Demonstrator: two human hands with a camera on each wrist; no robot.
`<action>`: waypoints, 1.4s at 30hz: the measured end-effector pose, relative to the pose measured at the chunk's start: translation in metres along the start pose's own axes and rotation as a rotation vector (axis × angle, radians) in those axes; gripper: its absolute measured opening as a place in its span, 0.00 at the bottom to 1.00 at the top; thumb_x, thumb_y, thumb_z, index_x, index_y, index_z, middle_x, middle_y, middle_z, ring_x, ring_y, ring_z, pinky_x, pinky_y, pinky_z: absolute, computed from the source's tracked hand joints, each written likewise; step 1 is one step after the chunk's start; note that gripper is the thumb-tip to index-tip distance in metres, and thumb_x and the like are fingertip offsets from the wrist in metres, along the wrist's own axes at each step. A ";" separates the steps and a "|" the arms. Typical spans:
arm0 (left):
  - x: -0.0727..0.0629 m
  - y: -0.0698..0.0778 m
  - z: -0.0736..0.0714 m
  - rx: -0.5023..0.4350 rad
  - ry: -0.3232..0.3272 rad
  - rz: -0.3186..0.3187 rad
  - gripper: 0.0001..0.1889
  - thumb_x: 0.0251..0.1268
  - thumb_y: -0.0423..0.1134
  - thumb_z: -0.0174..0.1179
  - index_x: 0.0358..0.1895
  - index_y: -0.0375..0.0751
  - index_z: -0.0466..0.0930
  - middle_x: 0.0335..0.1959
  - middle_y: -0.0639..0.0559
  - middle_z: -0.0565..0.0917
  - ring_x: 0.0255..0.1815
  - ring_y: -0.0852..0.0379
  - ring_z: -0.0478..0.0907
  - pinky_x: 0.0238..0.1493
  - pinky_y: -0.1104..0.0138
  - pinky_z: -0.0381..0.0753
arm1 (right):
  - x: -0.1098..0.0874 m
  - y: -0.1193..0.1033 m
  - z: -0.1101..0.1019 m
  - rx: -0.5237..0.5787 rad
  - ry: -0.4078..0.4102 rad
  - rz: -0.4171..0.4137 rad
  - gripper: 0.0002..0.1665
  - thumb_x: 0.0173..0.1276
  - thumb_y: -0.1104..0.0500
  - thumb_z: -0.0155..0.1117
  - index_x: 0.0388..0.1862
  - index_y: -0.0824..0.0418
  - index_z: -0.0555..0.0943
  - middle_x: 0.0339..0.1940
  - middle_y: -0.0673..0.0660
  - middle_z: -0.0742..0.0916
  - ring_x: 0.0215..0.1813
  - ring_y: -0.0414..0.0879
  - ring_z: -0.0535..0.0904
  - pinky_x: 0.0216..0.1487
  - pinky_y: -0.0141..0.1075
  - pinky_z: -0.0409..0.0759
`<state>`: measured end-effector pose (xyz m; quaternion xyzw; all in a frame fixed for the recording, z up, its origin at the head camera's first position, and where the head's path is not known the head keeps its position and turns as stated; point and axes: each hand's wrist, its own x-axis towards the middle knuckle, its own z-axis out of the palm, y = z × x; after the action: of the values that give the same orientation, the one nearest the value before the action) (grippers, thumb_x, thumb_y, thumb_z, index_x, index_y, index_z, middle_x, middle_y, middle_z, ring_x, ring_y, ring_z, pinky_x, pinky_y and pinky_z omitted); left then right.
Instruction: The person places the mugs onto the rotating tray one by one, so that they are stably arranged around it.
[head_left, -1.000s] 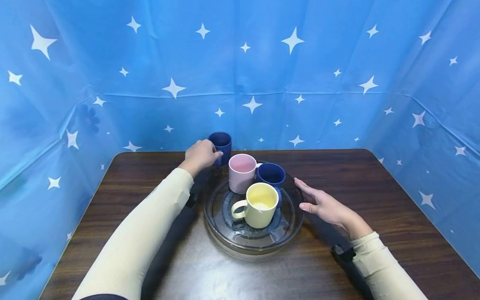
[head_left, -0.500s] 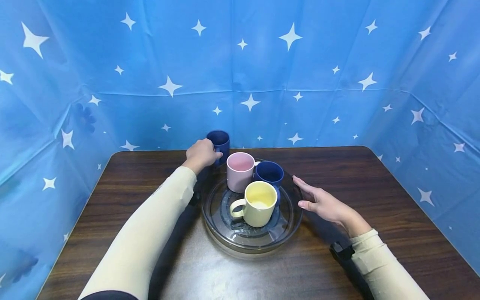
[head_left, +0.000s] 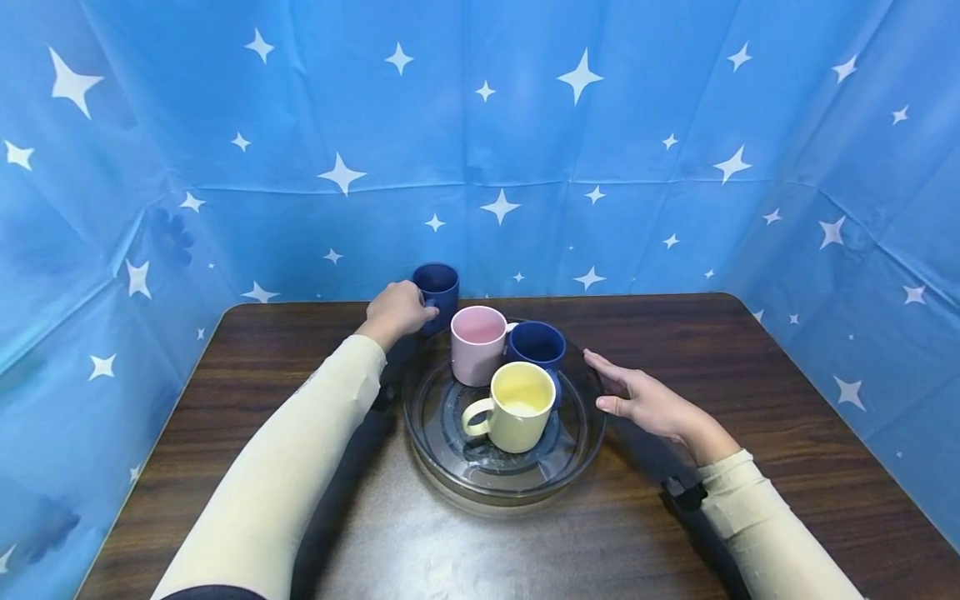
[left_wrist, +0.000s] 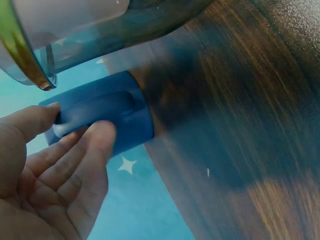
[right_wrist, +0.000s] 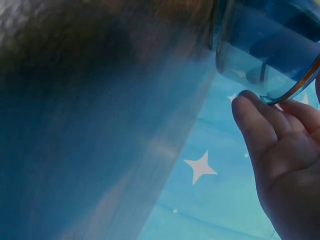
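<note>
At the far left of the round, smoky clear tray (head_left: pixel 504 492), my left hand (head_left: pixel 395 310) pinches the handle of a navy blue mug (head_left: pixel 444 300). The left wrist view shows thumb and fingers at that handle (left_wrist: pixel 102 106), the mug's base against the table near its back edge. Inside the tray stand a pink mug (head_left: pixel 477 354), a second blue mug (head_left: pixel 537 340) and a yellow mug (head_left: pixel 521 417) with its handle facing left. My right hand (head_left: pixel 652 404) is at the tray's right side, fingers extended, fingertips at the rim in the right wrist view.
The dark wood-grain table (head_left: pixel 255 375) carries the tray near its middle. A blue curtain (head_left: pixel 637 108) with white stars hangs right behind the table's back edge and along both sides.
Both hands stay nearly in place, and the navy mug remains beside the tray. On the tray, the yellow mug has shifted slightly right and the pink mug slightly left. The head view moved a little.
</note>
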<state>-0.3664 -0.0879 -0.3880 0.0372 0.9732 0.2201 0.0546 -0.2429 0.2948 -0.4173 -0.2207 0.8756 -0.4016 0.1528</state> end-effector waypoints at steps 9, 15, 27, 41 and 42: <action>0.001 -0.005 0.003 -0.105 -0.032 0.024 0.21 0.77 0.47 0.58 0.29 0.34 0.84 0.20 0.46 0.85 0.30 0.48 0.88 0.27 0.63 0.78 | -0.001 0.006 0.004 -0.025 0.134 -0.001 0.34 0.79 0.61 0.57 0.80 0.62 0.62 0.80 0.64 0.65 0.79 0.63 0.59 0.70 0.60 0.65; 0.003 -0.008 0.010 -0.157 -0.026 0.038 0.21 0.75 0.49 0.61 0.32 0.31 0.86 0.23 0.44 0.86 0.32 0.47 0.88 0.33 0.61 0.78 | -0.015 -0.003 0.011 -0.002 0.189 0.014 0.35 0.80 0.57 0.57 0.80 0.66 0.59 0.78 0.68 0.66 0.78 0.65 0.61 0.70 0.61 0.66; 0.008 -0.016 0.020 -0.366 -0.004 -0.015 0.21 0.72 0.43 0.65 0.23 0.31 0.78 0.19 0.44 0.83 0.32 0.48 0.90 0.43 0.59 0.86 | -0.025 -0.021 0.030 -0.110 0.132 0.083 0.52 0.75 0.51 0.64 0.82 0.70 0.46 0.83 0.70 0.52 0.81 0.67 0.47 0.74 0.65 0.53; 0.000 -0.022 0.018 -0.318 0.071 0.019 0.17 0.74 0.43 0.62 0.38 0.28 0.88 0.31 0.38 0.89 0.34 0.46 0.90 0.32 0.66 0.84 | -0.023 -0.019 0.027 -0.097 0.126 0.081 0.48 0.77 0.53 0.62 0.82 0.70 0.49 0.82 0.72 0.53 0.80 0.69 0.48 0.74 0.65 0.54; -0.001 -0.023 0.018 -0.318 0.070 0.021 0.17 0.74 0.43 0.62 0.38 0.28 0.89 0.32 0.38 0.89 0.35 0.46 0.90 0.32 0.66 0.84 | -0.023 -0.019 0.027 -0.095 0.125 0.080 0.48 0.77 0.53 0.62 0.82 0.70 0.49 0.82 0.72 0.53 0.80 0.69 0.48 0.74 0.65 0.54</action>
<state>-0.3648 -0.1011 -0.4136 0.0308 0.9270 0.3731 0.0236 -0.2065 0.2783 -0.4177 -0.1668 0.9097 -0.3660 0.1031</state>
